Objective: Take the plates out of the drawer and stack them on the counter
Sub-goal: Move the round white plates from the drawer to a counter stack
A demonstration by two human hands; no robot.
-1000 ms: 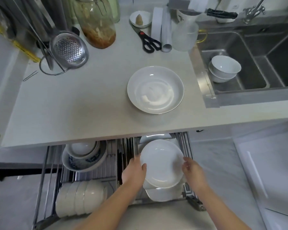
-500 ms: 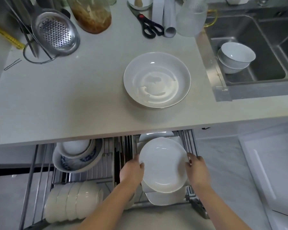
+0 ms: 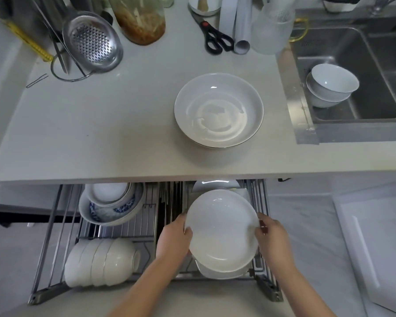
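A round white plate (image 3: 222, 229) is held over the open wire drawer (image 3: 263, 284), below the counter's front edge. My left hand (image 3: 174, 236) grips its left rim and my right hand (image 3: 272, 236) grips its right rim. More white plates (image 3: 217, 274) lie under it in the drawer's right compartment, and another plate (image 3: 215, 184) shows just under the counter edge. A wide white plate (image 3: 218, 110) sits on the grey counter (image 3: 101, 133), right of the middle.
The drawer's left side holds nested blue-patterned bowls (image 3: 110, 207) and a row of white bowls (image 3: 101, 263). On the counter's back stand a metal strainer (image 3: 92, 42), a glass jar (image 3: 142, 21) and scissors (image 3: 215, 40). The sink (image 3: 375, 106) at right holds two white bowls (image 3: 329, 85).
Both hands have kept hold of the plate and lifted it slightly above the stack in the drawer. The camera has tilted, so the counter looks closer.
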